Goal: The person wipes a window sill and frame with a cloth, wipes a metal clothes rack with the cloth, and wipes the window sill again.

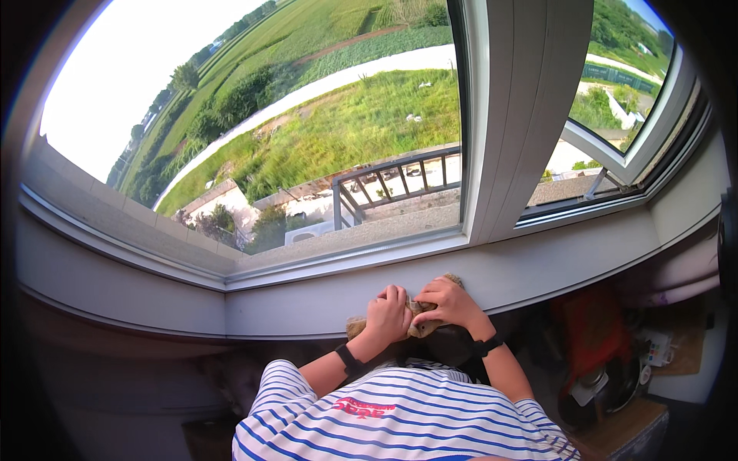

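Note:
Both my hands grip a bunched tan-and-brown cloth at the front edge of the windowsill. My left hand is curled over its left part, with one end sticking out beyond the wrist side. My right hand clasps the right part, thumb towards the middle, and another end shows past the knuckles. Between the hands the cloth looks twisted or folded; the parts under my fingers are hidden. A dark band is on each wrist.
A large window pane stands behind the sill. At the right a smaller window sash is tilted outward on a metal stay. Below right are a red cloth, a dark round pan and a box.

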Demonstrator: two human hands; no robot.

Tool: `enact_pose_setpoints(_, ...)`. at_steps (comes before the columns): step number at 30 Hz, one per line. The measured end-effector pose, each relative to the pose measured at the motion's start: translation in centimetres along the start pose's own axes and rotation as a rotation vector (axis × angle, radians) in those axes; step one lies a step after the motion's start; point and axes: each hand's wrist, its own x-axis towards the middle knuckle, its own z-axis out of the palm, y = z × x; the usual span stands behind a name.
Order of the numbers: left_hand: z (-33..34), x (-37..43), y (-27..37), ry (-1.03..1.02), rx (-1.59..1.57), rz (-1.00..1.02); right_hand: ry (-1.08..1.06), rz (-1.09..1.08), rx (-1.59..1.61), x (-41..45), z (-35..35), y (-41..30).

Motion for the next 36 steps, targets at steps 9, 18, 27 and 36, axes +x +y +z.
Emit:
enact_pose_setpoints(9, -1.6, 5.0, 5.3, 0.099, -0.210, 0.001, 0.121, 0.036, -0.087, -2.7, -5.6, 2.8)
enact_pose_setpoints(18, -3.8, 15.8, 25.7, 0.144, -0.468, 0.282, 0.473, 0.344, -0.367, -17.8, -27.0, 10.9)
enact_pose_setpoints(27, -4.6, 16.8, 24.5, 0.280, -0.649, 0.119, 0.445, 0.049, -0.606, -20.8, -32.0, 5.7)
enact_pose_setpoints(36, -12.5, 19.0, 22.1, 0.594, -0.605, -0.006, 0.623, -0.116, -1.045, -14.3, -41.2, 6.7)
